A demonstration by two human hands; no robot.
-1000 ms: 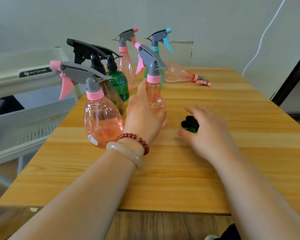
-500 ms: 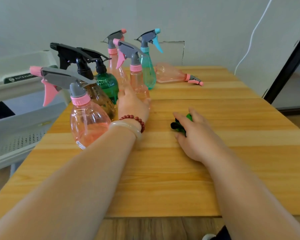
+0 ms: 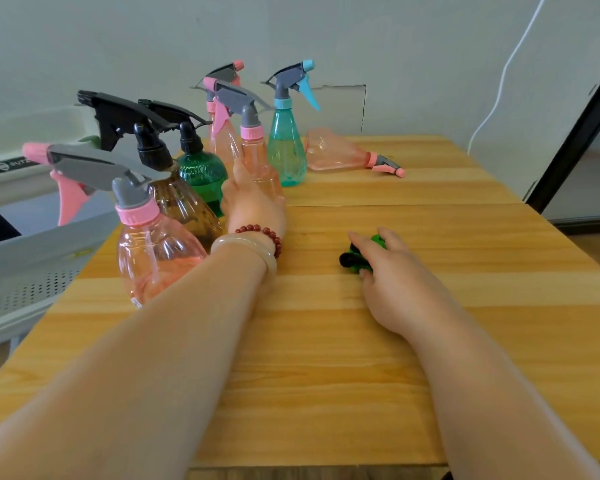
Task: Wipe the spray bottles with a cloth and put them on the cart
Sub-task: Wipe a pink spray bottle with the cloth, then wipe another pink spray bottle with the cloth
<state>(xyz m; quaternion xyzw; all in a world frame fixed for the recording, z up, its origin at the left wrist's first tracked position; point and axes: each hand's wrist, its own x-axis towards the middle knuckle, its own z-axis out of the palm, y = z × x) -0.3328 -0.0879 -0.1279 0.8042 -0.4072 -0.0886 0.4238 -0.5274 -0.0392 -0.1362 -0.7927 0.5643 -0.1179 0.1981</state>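
Observation:
Several spray bottles stand at the table's left. My left hand point(image 3: 253, 202) grips the base of an upright pink bottle with a grey trigger point(image 3: 252, 147), right beside a teal bottle point(image 3: 286, 147). Closer to me stand a pink bottle point(image 3: 156, 251), a brown bottle point(image 3: 184, 206) and a green bottle point(image 3: 201, 171), the last two with black triggers. Another pink bottle point(image 3: 336, 154) lies on its side at the back. My right hand point(image 3: 392, 271) holds a small bunched green and black cloth point(image 3: 355, 259) on the table top.
A white and grey cart point(image 3: 32, 251) with a perforated shelf stands against the table's left edge. The wooden table point(image 3: 430, 341) stretches to the right and toward me. A white cable point(image 3: 499, 81) hangs on the wall; a dark door frame point(image 3: 575, 126) rises at right.
My left hand has slid the pink bottle away from me, up beside the teal bottle. My right hand has stayed on the green and black cloth.

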